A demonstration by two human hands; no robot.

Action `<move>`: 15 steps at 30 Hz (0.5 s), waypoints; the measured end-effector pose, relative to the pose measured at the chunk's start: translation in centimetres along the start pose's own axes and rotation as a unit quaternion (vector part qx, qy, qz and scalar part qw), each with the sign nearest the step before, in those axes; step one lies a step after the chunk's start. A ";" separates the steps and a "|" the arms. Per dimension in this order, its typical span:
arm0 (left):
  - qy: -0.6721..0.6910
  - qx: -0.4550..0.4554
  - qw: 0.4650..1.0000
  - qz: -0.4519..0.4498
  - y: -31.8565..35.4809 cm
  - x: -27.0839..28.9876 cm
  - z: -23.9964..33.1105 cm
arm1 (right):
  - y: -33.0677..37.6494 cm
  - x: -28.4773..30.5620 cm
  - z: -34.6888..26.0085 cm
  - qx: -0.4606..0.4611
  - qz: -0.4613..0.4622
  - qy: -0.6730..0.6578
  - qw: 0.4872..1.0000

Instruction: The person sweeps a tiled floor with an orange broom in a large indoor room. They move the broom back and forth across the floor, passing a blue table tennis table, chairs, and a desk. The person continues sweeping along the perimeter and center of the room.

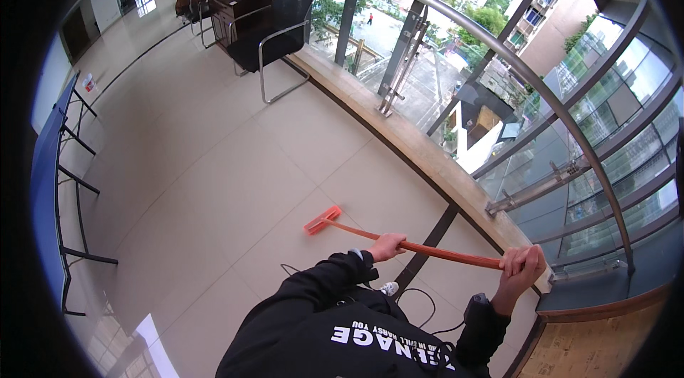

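Broom (324, 220), orange: flat head low over the pale tiled floor (214, 164), long slim handle running back toward the person. Left hand (387, 246) closed around the handle mid-length; right hand (521, 269) closed around its upper end, near the stone ledge (420, 153) under the glass wall. Handle smooth, slightly bowed. Floor glossy, square-tiled. Black chair (281, 25) with chrome frame stands well apart, beyond the head.

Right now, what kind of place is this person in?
Probably an upper-floor office lobby or hallway: a pale tiled floor, a black chair by a curved glass railing, and streets far below.
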State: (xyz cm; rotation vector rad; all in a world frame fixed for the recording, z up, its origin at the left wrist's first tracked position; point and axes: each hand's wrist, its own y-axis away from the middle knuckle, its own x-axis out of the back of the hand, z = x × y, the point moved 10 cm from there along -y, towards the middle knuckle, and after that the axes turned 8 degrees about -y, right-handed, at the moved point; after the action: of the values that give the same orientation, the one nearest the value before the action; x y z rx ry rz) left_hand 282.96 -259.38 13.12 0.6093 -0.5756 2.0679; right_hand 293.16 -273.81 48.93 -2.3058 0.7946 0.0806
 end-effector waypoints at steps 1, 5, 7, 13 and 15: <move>-0.011 0.007 1.000 -0.004 0.8 0.1 -0.4 | 0.0 -0.1 0.7 -0.023 0.000 -0.018 1.000; -0.032 0.052 0.998 -0.015 5.1 1.7 -2.9 | 0.0 -1.2 4.1 -0.095 -0.014 -0.098 0.991; -0.046 0.075 0.996 -0.015 7.5 2.5 -4.3 | 0.6 -1.8 6.4 -0.149 -0.011 -0.136 0.979; -0.087 0.178 0.978 -0.057 16.7 2.8 -10.5 | 4.5 -5.6 14.8 -0.298 -0.081 -0.167 0.936; -0.084 0.203 0.974 -0.054 20.0 2.8 -12.1 | 7.3 -6.4 16.4 -0.334 -0.088 -0.157 0.925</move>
State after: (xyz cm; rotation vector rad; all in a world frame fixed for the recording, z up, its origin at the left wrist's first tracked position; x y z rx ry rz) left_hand 262.22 -260.53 2.08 1.0378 -0.2025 2.0536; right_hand 286.40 -264.38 33.75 -2.8786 0.4213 0.7216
